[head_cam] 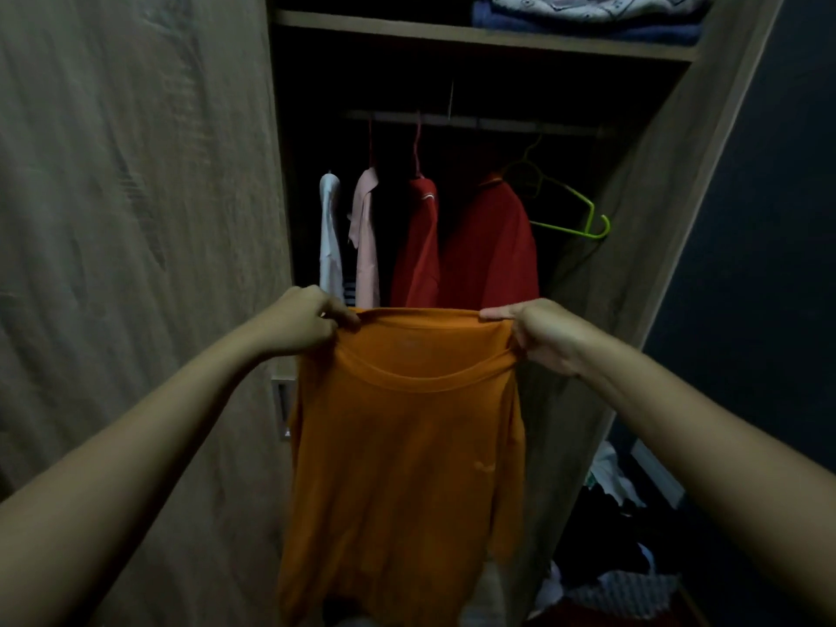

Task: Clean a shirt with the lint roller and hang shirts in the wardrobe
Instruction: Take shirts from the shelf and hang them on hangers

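Orange shirt hanging limp, neckline stretched wide, before open wardrobe.

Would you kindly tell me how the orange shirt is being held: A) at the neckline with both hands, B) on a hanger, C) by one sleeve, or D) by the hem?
A: the left hand and the right hand each pinch one side of the neckline of the orange shirt.
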Available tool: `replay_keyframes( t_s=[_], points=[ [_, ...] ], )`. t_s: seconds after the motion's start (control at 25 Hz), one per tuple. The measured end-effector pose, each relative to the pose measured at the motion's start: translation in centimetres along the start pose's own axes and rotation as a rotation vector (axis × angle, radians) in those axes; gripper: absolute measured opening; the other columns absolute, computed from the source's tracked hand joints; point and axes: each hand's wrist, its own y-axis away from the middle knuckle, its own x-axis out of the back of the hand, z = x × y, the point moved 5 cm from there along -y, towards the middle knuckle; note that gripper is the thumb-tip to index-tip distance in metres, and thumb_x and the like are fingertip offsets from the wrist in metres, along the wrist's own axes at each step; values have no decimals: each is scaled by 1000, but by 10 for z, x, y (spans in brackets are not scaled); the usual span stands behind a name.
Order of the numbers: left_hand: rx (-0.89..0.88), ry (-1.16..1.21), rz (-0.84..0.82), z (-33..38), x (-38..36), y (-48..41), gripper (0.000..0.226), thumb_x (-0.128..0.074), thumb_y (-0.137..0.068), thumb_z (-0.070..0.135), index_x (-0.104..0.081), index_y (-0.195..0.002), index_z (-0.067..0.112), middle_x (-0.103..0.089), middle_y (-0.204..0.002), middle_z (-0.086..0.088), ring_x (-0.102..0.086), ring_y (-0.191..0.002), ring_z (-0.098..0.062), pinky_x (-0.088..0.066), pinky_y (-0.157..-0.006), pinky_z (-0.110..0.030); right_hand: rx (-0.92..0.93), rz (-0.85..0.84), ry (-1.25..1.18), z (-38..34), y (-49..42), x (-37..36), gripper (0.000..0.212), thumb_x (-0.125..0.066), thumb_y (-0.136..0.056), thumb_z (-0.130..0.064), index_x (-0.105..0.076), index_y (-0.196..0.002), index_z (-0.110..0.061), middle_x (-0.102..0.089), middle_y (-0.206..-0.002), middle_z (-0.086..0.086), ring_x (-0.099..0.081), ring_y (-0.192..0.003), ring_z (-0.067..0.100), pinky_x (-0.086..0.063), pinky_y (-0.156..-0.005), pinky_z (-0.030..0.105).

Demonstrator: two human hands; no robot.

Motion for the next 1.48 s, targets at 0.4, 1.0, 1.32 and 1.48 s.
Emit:
replay_keyframes(
  t_s=[0.4, 1.0, 1.32, 1.48],
  points=[
    [-165, -71, -37, 31, -27, -67, 58, -54, -69, -13, -64, -88, 41, -61, -116, 4, -58, -103, -10, -49, -81, -22, 286, 409, 1132, -7, -6, 100, 41, -60, -82, -8, -62, -120, -23, -44, -127, 4, -45, -119, 25, -45, -93, 38],
    [-237, 899, -23, 208, -84, -268, 47, -60, -89, 23, -48, -132, 9, -61, -114, -5, -59, -103, -13, -45, -94, -26, 298, 338, 2179, 10, -86, 220, 61, -26, -93, -45, -12, -148, -23, -7, -155, 25, -3, -146, 33, 4, -117, 44],
    [181, 1007, 201, 231, -127, -428, 61, -47, -92, 35, -35, -137, -5, -49, -136, -21, -46, -126, -36, -39, -105, -37, 408, 332, 2221, 17, -100, 235, 58, -24, -94, -44, -14, -147, -24, 0, -154, 27, -3, -145, 35, 2, -118, 44],
    [239, 1145, 200, 237, -143, -467, 61, -52, -90, 26, -29, -138, -4, -52, -133, -19, -51, -122, -34, -43, -100, -36, 485, 358, 2193, 18, -102, 238, 57, -26, -89, -42, -29, -143, -23, -11, -153, 28, -13, -144, 36, -5, -118, 45]
  ],
)
